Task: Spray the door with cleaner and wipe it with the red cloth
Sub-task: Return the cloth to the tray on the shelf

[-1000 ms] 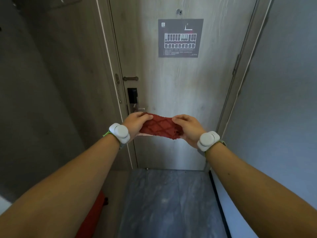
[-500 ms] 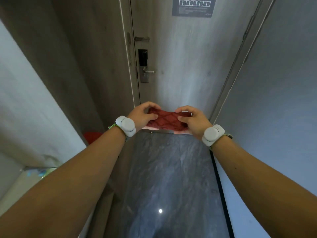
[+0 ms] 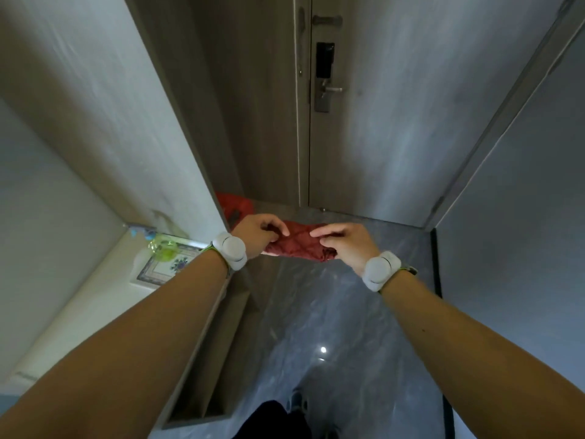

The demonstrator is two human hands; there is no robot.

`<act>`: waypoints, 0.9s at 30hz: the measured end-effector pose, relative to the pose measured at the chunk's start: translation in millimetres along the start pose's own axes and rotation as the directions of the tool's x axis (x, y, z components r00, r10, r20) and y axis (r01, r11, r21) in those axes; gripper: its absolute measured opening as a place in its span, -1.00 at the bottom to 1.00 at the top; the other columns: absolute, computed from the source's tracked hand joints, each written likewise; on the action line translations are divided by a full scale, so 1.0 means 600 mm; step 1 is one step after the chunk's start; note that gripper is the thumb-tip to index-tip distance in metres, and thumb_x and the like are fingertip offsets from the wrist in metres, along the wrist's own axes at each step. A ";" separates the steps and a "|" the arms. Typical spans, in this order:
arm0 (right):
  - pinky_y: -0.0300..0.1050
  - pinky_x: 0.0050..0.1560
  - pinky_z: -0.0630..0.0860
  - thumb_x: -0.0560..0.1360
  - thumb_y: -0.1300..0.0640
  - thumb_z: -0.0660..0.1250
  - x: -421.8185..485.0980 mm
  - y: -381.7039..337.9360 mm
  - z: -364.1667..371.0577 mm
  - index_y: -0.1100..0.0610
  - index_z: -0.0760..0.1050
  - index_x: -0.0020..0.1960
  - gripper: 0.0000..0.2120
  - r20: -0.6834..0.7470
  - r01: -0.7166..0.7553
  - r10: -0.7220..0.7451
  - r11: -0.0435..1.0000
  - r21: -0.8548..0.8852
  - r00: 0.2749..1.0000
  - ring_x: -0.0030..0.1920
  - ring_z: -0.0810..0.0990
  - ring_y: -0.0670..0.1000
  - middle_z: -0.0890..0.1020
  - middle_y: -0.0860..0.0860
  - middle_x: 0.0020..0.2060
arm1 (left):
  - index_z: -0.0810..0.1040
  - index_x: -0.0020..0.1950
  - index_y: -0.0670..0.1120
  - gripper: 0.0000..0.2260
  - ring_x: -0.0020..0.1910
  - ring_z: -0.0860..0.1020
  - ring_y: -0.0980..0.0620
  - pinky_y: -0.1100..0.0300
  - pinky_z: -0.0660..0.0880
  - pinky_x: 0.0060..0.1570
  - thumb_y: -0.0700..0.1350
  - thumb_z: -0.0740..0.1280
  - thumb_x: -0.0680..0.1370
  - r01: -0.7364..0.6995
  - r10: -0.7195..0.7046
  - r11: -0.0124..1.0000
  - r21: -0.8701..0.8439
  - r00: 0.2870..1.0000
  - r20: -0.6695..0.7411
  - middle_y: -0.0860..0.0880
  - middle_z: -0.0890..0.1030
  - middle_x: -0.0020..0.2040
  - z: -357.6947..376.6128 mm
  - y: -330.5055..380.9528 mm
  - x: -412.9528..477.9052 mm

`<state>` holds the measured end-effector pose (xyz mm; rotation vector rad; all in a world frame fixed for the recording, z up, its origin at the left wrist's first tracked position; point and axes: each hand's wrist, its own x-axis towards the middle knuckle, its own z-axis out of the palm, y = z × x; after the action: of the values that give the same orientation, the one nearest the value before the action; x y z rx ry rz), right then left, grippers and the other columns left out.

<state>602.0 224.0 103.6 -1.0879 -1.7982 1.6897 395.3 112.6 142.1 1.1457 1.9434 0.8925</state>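
The red cloth (image 3: 299, 240), quilted in a diamond pattern, is stretched between both hands in front of me at waist height. My left hand (image 3: 258, 232) pinches its left end and my right hand (image 3: 343, 243) pinches its right end, fingers curled over the fabric. The grey wood-grain door (image 3: 395, 115) stands ahead, closed, with a black lock panel and a metal lever handle (image 3: 329, 89) on its left side. A green spray bottle (image 3: 163, 247) lies on a white shelf at the left, partly hidden by my left forearm.
A white shelf (image 3: 95, 299) with a patterned tile-like mat runs along the left wall. A red item (image 3: 235, 202) lies on the floor by the door frame. Walls close in on both sides of the narrow, glossy grey floor (image 3: 316, 327).
The view has tilted down and swung left, so the door sign has left the frame and the shelf with the bottle has come in. Both hands keep holding the cloth, now closer together.
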 end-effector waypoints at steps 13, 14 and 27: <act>-0.09 -0.09 0.69 0.38 0.12 0.46 0.066 0.052 0.267 -0.11 0.72 -0.14 -0.85 0.090 -0.127 0.130 0.991 -0.039 0.987 -0.12 0.71 -0.16 0.74 -0.19 -0.17 | 0.75 0.03 -0.15 -0.73 -0.17 0.62 0.05 0.44 0.56 -0.17 -0.44 0.35 0.53 0.214 -0.219 0.976 -0.046 0.964 -0.152 -0.14 0.72 -0.01 -0.141 -0.216 -0.040; -0.12 -0.10 0.68 0.36 0.07 0.47 0.078 0.055 0.287 -0.12 0.72 -0.15 -0.88 0.095 -0.151 0.156 0.987 -0.054 0.983 -0.14 0.70 -0.20 0.73 -0.22 -0.18 | 0.75 0.02 -0.16 -0.73 -0.15 0.63 0.04 0.36 0.60 -0.08 -0.45 0.35 0.53 0.228 -0.234 0.972 -0.057 0.961 -0.150 -0.15 0.72 0.01 -0.156 -0.233 -0.031; -0.24 -0.14 0.59 0.24 -0.11 0.49 0.245 0.116 0.516 -0.18 0.69 -0.11 -0.77 0.062 -0.454 0.454 0.891 -0.028 0.889 -0.17 0.69 -0.22 0.72 -0.26 -0.18 | 0.72 0.19 -0.10 -0.73 -0.23 0.57 0.11 0.53 0.44 -0.35 -0.35 0.41 0.55 0.436 -0.450 0.893 -0.114 0.877 -0.169 -0.11 0.67 0.07 -0.285 -0.464 0.111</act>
<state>293.9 142.4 -40.7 -1.5719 -1.6819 1.9960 111.7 34.1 -14.3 0.5434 2.1859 0.8317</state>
